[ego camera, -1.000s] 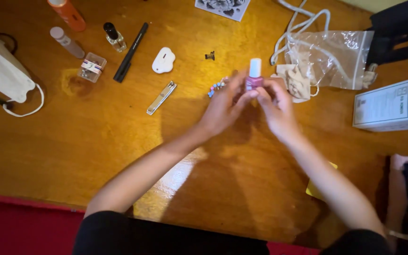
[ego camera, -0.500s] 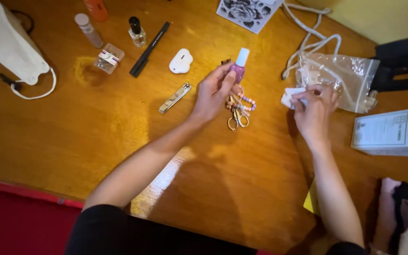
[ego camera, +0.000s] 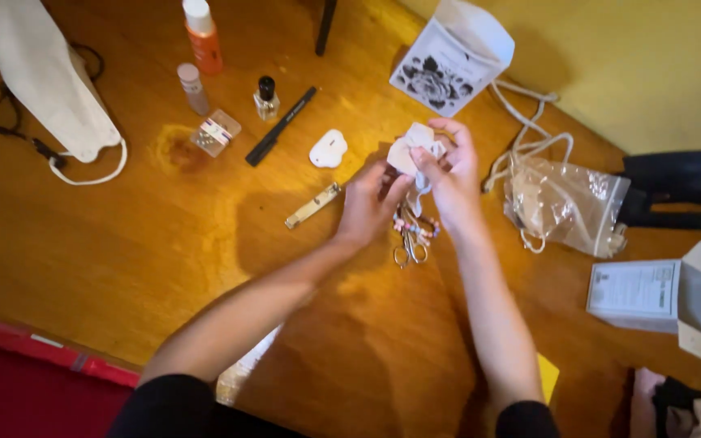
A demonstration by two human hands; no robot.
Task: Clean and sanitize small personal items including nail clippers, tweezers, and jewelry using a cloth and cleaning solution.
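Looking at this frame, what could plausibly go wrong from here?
1. Both hands, left hand and right hand, pinch a small white cloth pad directly above the small metal scissors; lowering a hand could catch the blades.
2. The clear glass bottle with black cap stands upright near the left forearm's path and might tip if bumped.

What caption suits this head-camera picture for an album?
Both hands, left hand and right hand, hold a white pad above small scissors on a wooden table.

One head-worn view looks steeply down, close over the wooden table (ego camera: pixel 123 243).
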